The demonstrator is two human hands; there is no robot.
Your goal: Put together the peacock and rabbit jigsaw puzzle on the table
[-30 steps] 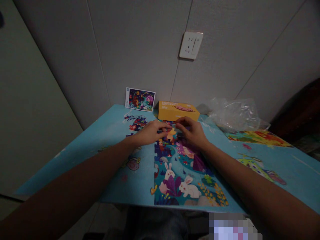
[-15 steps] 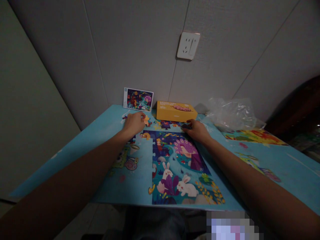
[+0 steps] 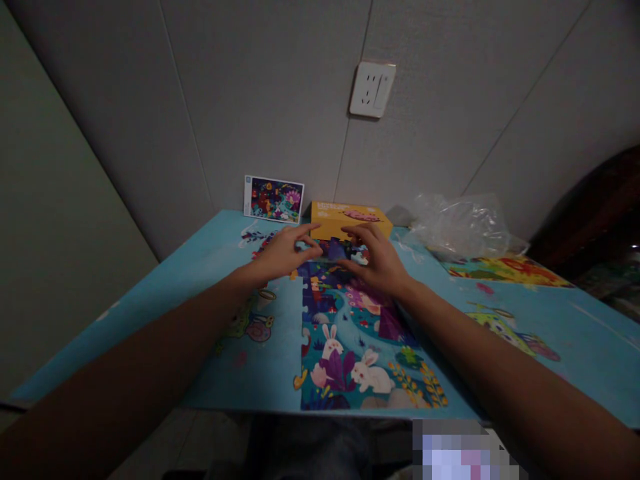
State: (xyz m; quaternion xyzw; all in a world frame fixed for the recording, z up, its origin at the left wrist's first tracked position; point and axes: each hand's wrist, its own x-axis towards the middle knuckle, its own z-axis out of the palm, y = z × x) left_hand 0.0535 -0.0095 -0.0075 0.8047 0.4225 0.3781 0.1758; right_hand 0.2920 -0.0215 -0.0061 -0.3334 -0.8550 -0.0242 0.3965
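Observation:
The partly assembled jigsaw puzzle (image 3: 345,333) lies on the blue table, showing rabbits, a stream and a pink peacock. My left hand (image 3: 285,253) hovers above its far left part, thumb and forefinger apart, with nothing visible between them. Opposite it, my right hand (image 3: 377,260) has thumb and fingers around the edge of a dark purple puzzle piece (image 3: 336,249), which is slightly blurred between the two hands. Loose puzzle pieces (image 3: 256,236) lie left of and behind my left hand. My hands partly cover the peacock and the puzzle's far edge.
A picture card (image 3: 274,200) leans on the wall beside a yellow box (image 3: 325,220). To the right are a clear plastic bag (image 3: 460,227) and a bright printed sheet (image 3: 510,272). A socket (image 3: 373,90) is on the wall. The blue tabletop (image 3: 165,300) has cartoon prints.
My right hand has moved left from beside the box, now with a dark piece at its fingertips. My left hand has moved right and its fingers have spread.

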